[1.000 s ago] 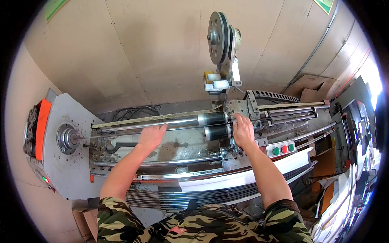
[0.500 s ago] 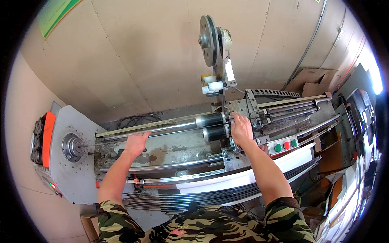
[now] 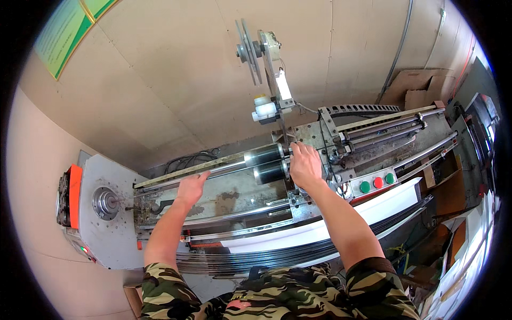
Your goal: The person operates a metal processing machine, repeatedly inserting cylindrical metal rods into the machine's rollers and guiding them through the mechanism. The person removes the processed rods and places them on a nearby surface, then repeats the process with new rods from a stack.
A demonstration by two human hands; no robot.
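A thin metal rod (image 3: 230, 172) runs from the round chuck (image 3: 106, 202) on the grey headstock at the left toward the carriage (image 3: 303, 211) on the right. My left hand (image 3: 192, 188) is closed around the rod, part way along the machine bed. Beside the carriage, my right hand (image 3: 305, 164) grips the same rod near two dark cylinders with shiny ends, the upper cylinder (image 3: 264, 154) and the lower cylinder (image 3: 269, 173). The fingertips of my right hand are partly hidden behind its back.
Above the carriage stands an arm with a grooved wheel (image 3: 248, 53). A button box (image 3: 373, 183) with green and red buttons sits right of my right forearm. Along the bed's near side lie a bundle of long thin rods (image 3: 256, 261) and a white sheet (image 3: 394, 202).
The view has shifted and turned a little, so the machine sits differently in the picture. Both hands stay on the rod, in nearly the same places along it.
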